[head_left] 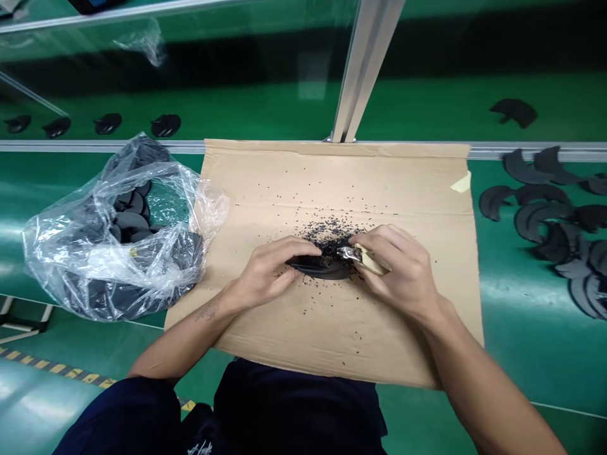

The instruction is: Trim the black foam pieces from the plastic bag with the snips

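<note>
My left hand [268, 270] grips a thin, dark, curved part [322, 268] by its left end, over a sheet of brown cardboard [265, 180]. Closed around a pair of nippers [371, 260] with pale yellow handles is my right hand [401, 268]. The metal jaws are at the right end of the part; whether they are open cannot be made out. Many tiny black bits [332, 229] lie scattered on the cardboard around and behind the part.
A clear plastic bag [61, 234] with dark round parts [131, 221] stands at the left. Loose dark curved parts [540, 218] lie on the green tabletop [526, 354] at the right. An upright metal post [363, 69] rises behind the cardboard, beside a clear panel.
</note>
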Motion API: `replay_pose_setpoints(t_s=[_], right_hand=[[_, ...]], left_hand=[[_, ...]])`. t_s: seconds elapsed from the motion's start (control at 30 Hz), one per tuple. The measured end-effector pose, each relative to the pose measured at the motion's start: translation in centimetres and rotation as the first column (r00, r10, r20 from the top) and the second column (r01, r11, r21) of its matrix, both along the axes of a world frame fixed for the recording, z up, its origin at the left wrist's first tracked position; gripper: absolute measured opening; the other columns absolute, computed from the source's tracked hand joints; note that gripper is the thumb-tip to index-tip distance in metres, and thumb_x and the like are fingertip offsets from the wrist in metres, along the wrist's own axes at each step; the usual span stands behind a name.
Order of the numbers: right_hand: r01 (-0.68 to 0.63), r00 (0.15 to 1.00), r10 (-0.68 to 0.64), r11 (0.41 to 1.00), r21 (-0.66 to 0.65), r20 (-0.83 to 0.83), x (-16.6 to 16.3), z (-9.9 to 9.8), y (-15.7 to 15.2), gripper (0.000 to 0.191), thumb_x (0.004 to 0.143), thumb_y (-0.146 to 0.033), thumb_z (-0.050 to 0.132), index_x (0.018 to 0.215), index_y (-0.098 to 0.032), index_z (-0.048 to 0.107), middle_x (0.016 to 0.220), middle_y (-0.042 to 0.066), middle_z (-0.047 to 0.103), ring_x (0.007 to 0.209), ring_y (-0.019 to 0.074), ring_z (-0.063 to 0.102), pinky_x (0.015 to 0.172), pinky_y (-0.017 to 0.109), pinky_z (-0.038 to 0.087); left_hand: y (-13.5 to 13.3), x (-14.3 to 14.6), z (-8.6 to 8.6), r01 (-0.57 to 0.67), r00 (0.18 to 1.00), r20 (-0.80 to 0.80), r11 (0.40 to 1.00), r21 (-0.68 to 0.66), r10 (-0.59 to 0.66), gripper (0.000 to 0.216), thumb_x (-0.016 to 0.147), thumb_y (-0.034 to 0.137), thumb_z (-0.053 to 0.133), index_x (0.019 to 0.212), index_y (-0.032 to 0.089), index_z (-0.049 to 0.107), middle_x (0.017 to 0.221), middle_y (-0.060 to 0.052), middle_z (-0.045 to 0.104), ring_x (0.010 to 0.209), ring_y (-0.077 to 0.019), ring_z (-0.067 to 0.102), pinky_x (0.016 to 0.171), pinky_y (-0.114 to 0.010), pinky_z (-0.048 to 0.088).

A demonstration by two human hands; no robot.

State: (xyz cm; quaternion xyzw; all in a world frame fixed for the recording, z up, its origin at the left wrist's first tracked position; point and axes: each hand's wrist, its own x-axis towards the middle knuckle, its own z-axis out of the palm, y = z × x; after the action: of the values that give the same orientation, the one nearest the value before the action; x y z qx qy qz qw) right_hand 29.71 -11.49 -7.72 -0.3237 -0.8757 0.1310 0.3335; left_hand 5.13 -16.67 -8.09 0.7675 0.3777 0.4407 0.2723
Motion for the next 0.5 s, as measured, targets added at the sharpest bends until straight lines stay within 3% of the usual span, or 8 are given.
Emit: replay_pose_setpoints(t_s=[0.13,0.37,0.5], right_hand=[[-0.061,0.997,0.058,0.996,0.065,0.048,-0.2,-0.3,-0.2,0.014,0.093,-0.019,0.06,0.106,-0.018,0.065,0.086,0.007,0.07,0.074,0.0173,0.061,0.065,0.032,0.045],[0.006,0.993,-0.031,0.976,0.217,0.112,-0.7,0.1,-0.8,0.009,0.094,-0.019,0.061,0.101,-0.016,0.066,0.079,0.005,0.07,0.068,0.0156,0.056,0.06,0.03,0.039],[0.018,0.99,-0.051,0.971,0.237,0.135,-0.7,0.4,-1.0,0.009,0.094,-0.017,0.06,0.1,-0.016,0.067,0.076,0.005,0.07,0.066,0.0149,0.055,0.06,0.03,0.039]], left_hand=[[-0.2,0.4,0.1,0.008,0.998,0.06,1.0,-0.014,-0.007,0.038,0.09,0.002,0.054,0.122,0.018,0.068,0.108,-0.008,0.074,0.101,-0.0141,0.07,0.087,-0.03,0.061],[-0.4,0.6,0.0,0.018,0.996,0.087,1.0,-0.021,-0.016,0.038,0.09,0.002,0.057,0.121,0.02,0.07,0.107,-0.007,0.075,0.1,-0.0136,0.071,0.087,-0.028,0.061],[-0.6,0.7,-0.1,-0.001,0.996,0.084,0.999,-0.032,0.003,0.034,0.091,0.005,0.06,0.119,0.02,0.071,0.106,-0.006,0.077,0.099,-0.0134,0.072,0.087,-0.027,0.062]])
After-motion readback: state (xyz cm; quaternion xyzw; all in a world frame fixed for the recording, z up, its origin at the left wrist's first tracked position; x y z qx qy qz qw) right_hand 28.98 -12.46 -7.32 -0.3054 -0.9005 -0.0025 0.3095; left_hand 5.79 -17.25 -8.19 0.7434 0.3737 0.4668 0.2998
